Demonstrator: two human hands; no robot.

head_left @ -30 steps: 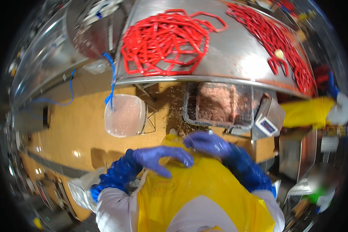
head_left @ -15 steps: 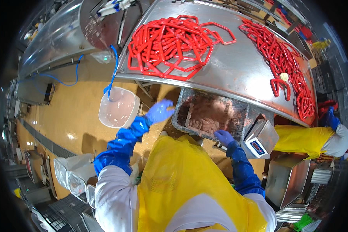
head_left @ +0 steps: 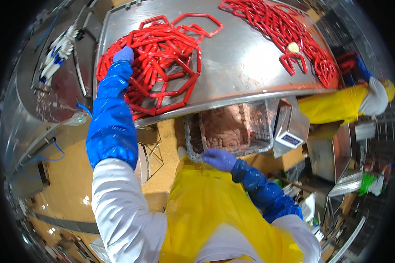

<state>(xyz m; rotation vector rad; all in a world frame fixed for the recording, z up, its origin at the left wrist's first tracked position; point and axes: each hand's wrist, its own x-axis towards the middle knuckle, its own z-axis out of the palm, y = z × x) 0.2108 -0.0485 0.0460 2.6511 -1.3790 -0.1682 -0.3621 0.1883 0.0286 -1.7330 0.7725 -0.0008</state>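
From the head camera, the steel worktop (head_left: 245, 65) carried two heaps of linked red sausages, and everything else sat around it. The nearer heap (head_left: 156, 65) lay on the worktop's left part, its loops spread flat, likely so that the links stayed untangled and within reach. The left hand (head_left: 123, 55), in a purple glove with a blue sleeve cover, rested on that heap's left edge; its fingers seemed curled onto a strand, though the glove hid whether they pinched it. The second heap (head_left: 289, 35) ran along the worktop's far right side, well apart from the first.

Below the worktop's near rim hung one clear tub (head_left: 232, 131) of pinkish minced meat, tucked under the edge. The right hand (head_left: 219, 158) held the tub's near rim, fingers bent over it, probably to steady it. One small scale (head_left: 289, 127) stood just beside the tub. A co-worker in a yellow apron (head_left: 338, 105) stood at the worktop's right end.
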